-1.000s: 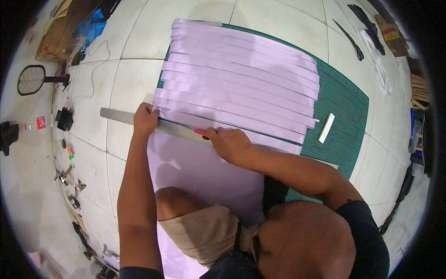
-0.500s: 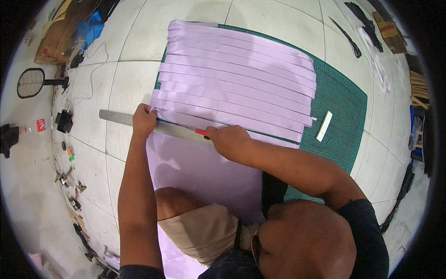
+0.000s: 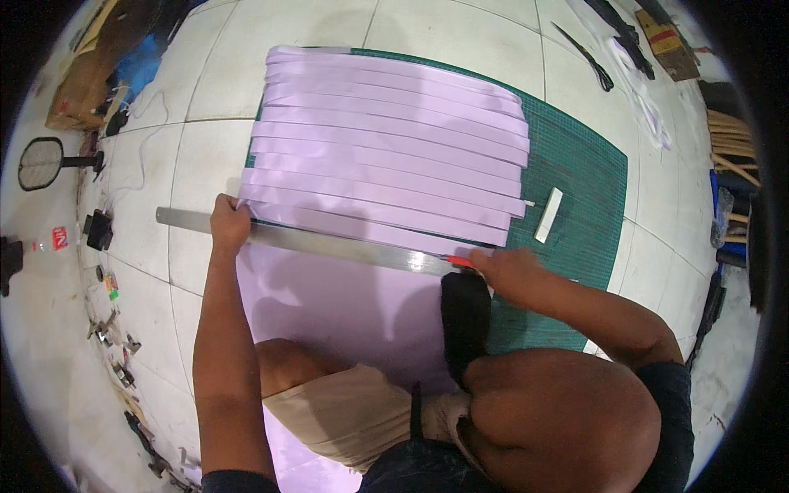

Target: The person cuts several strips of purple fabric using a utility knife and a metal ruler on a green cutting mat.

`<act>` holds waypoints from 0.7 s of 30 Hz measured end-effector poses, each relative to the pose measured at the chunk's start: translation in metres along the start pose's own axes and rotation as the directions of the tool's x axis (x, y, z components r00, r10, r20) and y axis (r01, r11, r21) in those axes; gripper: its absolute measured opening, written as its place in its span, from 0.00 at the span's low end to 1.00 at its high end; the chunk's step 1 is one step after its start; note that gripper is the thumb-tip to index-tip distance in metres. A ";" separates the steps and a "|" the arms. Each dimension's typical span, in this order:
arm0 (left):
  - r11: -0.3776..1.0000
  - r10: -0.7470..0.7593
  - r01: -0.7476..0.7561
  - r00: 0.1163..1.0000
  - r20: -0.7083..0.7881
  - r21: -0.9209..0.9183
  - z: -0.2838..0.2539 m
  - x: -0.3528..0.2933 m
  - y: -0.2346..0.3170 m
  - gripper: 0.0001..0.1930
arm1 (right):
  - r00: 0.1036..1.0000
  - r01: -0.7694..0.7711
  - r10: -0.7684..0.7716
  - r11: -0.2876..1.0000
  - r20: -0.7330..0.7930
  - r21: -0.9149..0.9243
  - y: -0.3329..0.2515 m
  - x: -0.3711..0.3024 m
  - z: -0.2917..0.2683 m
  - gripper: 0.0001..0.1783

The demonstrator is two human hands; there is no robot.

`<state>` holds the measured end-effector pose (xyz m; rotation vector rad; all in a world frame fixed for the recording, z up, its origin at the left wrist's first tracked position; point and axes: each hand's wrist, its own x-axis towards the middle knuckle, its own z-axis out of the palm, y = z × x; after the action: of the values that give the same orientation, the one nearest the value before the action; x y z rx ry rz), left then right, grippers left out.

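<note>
Across a lilac sheet lies a long metal ruler. My left hand is closed over the ruler near its left end, fingertips at the edge of the lilac material. In my right hand, slightly blurred, is a red utility knife, its tip at the ruler's upper edge near the right end. Its blade is too small to make out. Beyond the ruler, several lilac strips lie side by side on a green cutting mat. My black-covered foot rests by the ruler's right end.
A white bar lies on the mat's right part. Black scissors are on the tiled floor at the far right. Along the left wall are a racket-shaped swatter, a cardboard box and small scattered items.
My right hand has slid right along the ruler with the utility knife, from about its middle to near its right end. My left hand stays on the ruler. The whole view has shifted slightly.
</note>
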<state>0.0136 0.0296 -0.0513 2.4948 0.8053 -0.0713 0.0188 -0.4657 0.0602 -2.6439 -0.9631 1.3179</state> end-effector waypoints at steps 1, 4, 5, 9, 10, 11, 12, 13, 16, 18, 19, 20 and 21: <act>1.000 0.004 -0.004 1.000 -0.014 -0.005 0.003 -0.002 0.004 0.11 | 0.999 -0.024 0.024 1.000 0.020 -0.003 0.009 -0.012 0.001 0.16; 1.000 0.027 -0.027 0.997 -0.068 0.004 0.006 -0.007 0.001 0.11 | 0.982 -0.141 0.153 0.984 0.109 -0.109 0.036 -0.037 0.013 0.15; 0.999 0.043 -0.041 0.995 -0.095 0.019 0.006 -0.008 -0.001 0.10 | 0.978 -0.156 0.172 0.979 0.122 -0.128 0.042 -0.045 0.015 0.14; 0.997 0.082 -0.082 0.987 -0.135 0.005 0.005 -0.011 -0.007 0.10 | 0.948 -0.211 0.260 0.945 0.183 -0.249 0.061 -0.071 0.018 0.12; 0.994 0.106 -0.106 0.982 -0.153 0.012 0.007 -0.012 -0.009 0.10 | 0.939 -0.217 0.280 0.934 0.201 -0.285 0.066 -0.076 0.021 0.12; 0.995 0.102 -0.100 0.986 -0.134 0.018 0.008 -0.015 -0.004 0.10 | 0.942 -0.234 0.291 0.927 0.170 -0.292 0.074 -0.084 0.021 0.12; 0.994 0.107 -0.106 0.985 -0.136 0.015 0.009 -0.016 -0.002 0.10 | 0.945 -0.248 0.298 0.922 0.136 -0.299 0.084 -0.092 0.021 0.12; 0.994 0.111 -0.111 0.984 -0.139 0.013 0.010 -0.016 0.000 0.10 | 0.947 -0.261 0.304 0.916 0.103 -0.305 0.093 -0.100 0.022 0.12; 0.991 0.131 -0.131 0.978 -0.164 0.012 0.013 -0.017 0.001 0.10 | 0.963 -0.225 0.229 0.973 -0.142 0.043 0.108 -0.115 0.032 0.17; 0.992 0.123 -0.124 0.975 -0.183 0.003 0.013 -0.016 0.001 0.11 | 0.883 -0.295 0.399 0.881 -0.248 0.369 0.089 -0.098 0.039 0.22; 0.994 0.103 -0.106 0.977 -0.186 -0.003 0.012 -0.016 -0.004 0.11 | 0.828 -0.296 0.487 0.801 -0.278 0.520 0.075 -0.082 0.043 0.24; 0.996 0.088 -0.091 0.978 -0.189 -0.006 0.010 -0.015 -0.007 0.11 | 0.782 -0.247 0.523 0.759 -0.338 0.603 0.064 -0.063 0.053 0.26; 0.997 0.072 -0.076 0.986 -0.154 -0.019 0.013 -0.015 -0.004 0.12 | 0.728 -0.200 0.569 0.710 -0.383 0.675 0.058 -0.047 0.064 0.28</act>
<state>0.0009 0.0179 -0.0616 2.5266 0.7687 0.1569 -0.0197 -0.5527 0.0354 -2.5048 0.1401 0.5886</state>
